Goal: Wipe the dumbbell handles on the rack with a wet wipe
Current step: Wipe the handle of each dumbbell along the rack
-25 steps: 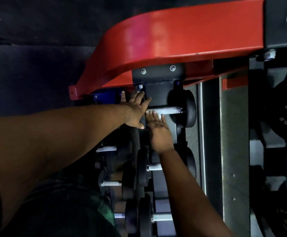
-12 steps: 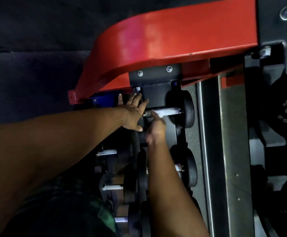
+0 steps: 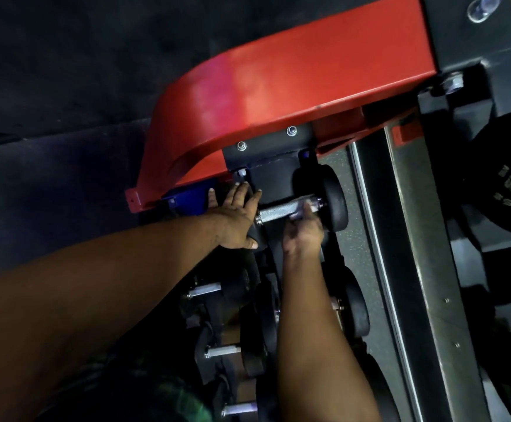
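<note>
- The dumbbell handle [image 3: 281, 211], a knurled silver bar, lies across the top row of the rack [image 3: 278, 178] just right of frame centre, running from about 9 o'clock up toward 3 o'clock between two black rubber heads.
- My right hand [image 3: 304, 233] comes up from 6 o'clock and curls around the bar's right end, close to the right-hand head [image 3: 335, 199]; a pale scrap that looks like the wet wipe [image 3: 301, 208] shows under the fingers, though motion blur keeps me from reading it clearly.
- My left hand [image 3: 236, 217] reaches in from 8 o'clock, fingers straight and spread, palm laid flat over the dumbbell's left head, the thumb tucked at its lower edge.
- The two hands sit apart, the bare middle of the bar showing between them.
- A red steel frame [image 3: 278, 86] sweeps across the scene from 9 o'clock to 1 o'clock, directly above the rack.
- More dumbbells [image 3: 217, 350] stand in rows below, toward 6 o'clock, their short silver bars catching the light.
- A black weight plate [image 3: 510, 178] with raised lettering sits at 3 o'clock, well apart from the hands.
- The dark floor [image 3: 50, 71] fills the 10 o'clock corner.
</note>
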Action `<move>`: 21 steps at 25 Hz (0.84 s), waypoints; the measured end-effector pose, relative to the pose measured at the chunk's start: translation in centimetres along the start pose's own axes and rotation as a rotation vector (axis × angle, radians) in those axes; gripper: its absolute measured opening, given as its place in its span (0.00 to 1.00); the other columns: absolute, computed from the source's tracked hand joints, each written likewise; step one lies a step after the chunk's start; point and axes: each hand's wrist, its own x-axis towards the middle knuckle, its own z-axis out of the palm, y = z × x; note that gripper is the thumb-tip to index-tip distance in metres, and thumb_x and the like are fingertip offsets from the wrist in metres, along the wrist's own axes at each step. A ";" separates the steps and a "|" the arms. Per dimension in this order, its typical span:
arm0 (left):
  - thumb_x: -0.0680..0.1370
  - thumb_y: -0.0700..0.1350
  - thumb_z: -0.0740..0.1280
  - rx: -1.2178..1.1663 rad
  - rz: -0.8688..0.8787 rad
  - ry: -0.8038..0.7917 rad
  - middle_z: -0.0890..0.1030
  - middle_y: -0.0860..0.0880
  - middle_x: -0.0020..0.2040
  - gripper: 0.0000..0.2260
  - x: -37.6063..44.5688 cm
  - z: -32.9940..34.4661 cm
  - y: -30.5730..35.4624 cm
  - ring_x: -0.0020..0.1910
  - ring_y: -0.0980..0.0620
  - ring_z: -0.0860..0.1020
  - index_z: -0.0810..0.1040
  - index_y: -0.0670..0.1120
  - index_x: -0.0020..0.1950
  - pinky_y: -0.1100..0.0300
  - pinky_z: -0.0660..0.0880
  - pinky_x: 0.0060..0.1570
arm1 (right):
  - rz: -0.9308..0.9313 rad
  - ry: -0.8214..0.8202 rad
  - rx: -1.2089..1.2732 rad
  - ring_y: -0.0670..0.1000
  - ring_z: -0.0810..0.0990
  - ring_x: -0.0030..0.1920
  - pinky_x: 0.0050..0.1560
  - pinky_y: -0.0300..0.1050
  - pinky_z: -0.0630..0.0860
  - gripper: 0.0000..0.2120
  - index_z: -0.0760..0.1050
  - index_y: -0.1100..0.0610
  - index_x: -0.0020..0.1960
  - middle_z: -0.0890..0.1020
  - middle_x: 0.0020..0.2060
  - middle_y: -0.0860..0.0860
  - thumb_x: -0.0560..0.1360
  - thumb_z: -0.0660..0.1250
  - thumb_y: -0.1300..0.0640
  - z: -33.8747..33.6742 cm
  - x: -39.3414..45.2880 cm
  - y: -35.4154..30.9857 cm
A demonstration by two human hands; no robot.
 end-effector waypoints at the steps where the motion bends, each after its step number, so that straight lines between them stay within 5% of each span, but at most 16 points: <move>1: 0.74 0.65 0.71 0.003 0.003 0.006 0.31 0.43 0.81 0.55 -0.1 0.0 0.0 0.80 0.43 0.34 0.32 0.50 0.81 0.28 0.40 0.73 | -0.037 0.027 -0.085 0.49 0.79 0.34 0.39 0.45 0.76 0.09 0.75 0.58 0.43 0.80 0.34 0.53 0.82 0.63 0.60 -0.3 -0.5 0.8; 4: 0.73 0.65 0.71 0.015 0.019 0.011 0.32 0.41 0.81 0.56 -0.1 0.1 0.0 0.80 0.42 0.34 0.32 0.50 0.81 0.27 0.40 0.73 | -0.104 -0.072 -0.427 0.44 0.77 0.33 0.38 0.41 0.74 0.10 0.77 0.58 0.44 0.80 0.33 0.50 0.82 0.61 0.66 -1.8 -2.8 4.1; 6: 0.74 0.65 0.71 0.033 0.027 0.000 0.31 0.41 0.80 0.55 -0.1 -0.1 0.1 0.80 0.42 0.33 0.31 0.49 0.81 0.27 0.41 0.73 | -0.325 -0.089 -0.713 0.40 0.75 0.35 0.42 0.43 0.72 0.11 0.79 0.57 0.44 0.81 0.34 0.45 0.81 0.62 0.66 -2.7 -3.2 3.6; 8: 0.74 0.65 0.70 0.037 0.022 -0.016 0.30 0.41 0.80 0.55 -0.1 0.0 0.1 0.80 0.42 0.33 0.30 0.49 0.80 0.27 0.41 0.73 | -0.737 -0.017 -1.089 0.41 0.81 0.50 0.55 0.42 0.76 0.15 0.81 0.55 0.59 0.85 0.49 0.47 0.79 0.60 0.67 -3.3 -2.3 1.5; 10: 0.75 0.65 0.69 0.045 0.024 -0.019 0.30 0.41 0.80 0.54 0.0 0.0 0.1 0.80 0.42 0.32 0.30 0.49 0.80 0.27 0.41 0.73 | -1.028 -0.015 -1.602 0.52 0.73 0.71 0.73 0.48 0.67 0.26 0.70 0.59 0.73 0.75 0.70 0.56 0.77 0.51 0.68 -3.1 -0.8 -0.3; 12: 0.76 0.65 0.68 0.052 0.030 -0.016 0.30 0.41 0.80 0.54 -0.1 -0.1 0.1 0.79 0.41 0.32 0.29 0.49 0.80 0.28 0.41 0.73 | -0.948 -0.095 -2.082 0.57 0.58 0.79 0.78 0.56 0.56 0.28 0.60 0.60 0.79 0.63 0.78 0.58 0.78 0.49 0.63 -2.1 -0.3 -0.2; 14: 0.76 0.65 0.68 0.053 0.038 -0.044 0.29 0.40 0.79 0.53 -0.1 -0.3 0.1 0.79 0.40 0.31 0.29 0.49 0.80 0.28 0.41 0.73 | -0.807 -0.247 -2.258 0.55 0.50 0.81 0.79 0.57 0.46 0.29 0.56 0.56 0.81 0.56 0.80 0.54 0.80 0.57 0.59 -1.5 -1.1 1.6; 17: 0.76 0.65 0.68 0.046 0.049 -0.065 0.29 0.40 0.79 0.53 -0.3 -0.6 0.2 0.79 0.40 0.31 0.30 0.48 0.80 0.27 0.41 0.73 | -0.618 -0.256 -2.047 0.51 0.55 0.80 0.79 0.53 0.50 0.29 0.61 0.50 0.79 0.60 0.79 0.49 0.79 0.63 0.57 -2.8 -3.4 3.6; 21: 0.78 0.63 0.67 0.008 0.139 0.016 0.38 0.40 0.82 0.50 -2.8 -1.6 -0.6 0.82 0.41 0.41 0.33 0.47 0.81 0.30 0.44 0.74 | -0.626 0.106 -0.941 0.51 0.79 0.64 0.66 0.41 0.72 0.17 0.79 0.51 0.66 0.82 0.62 0.49 0.78 0.64 0.58 -3.9 -10.2 4.7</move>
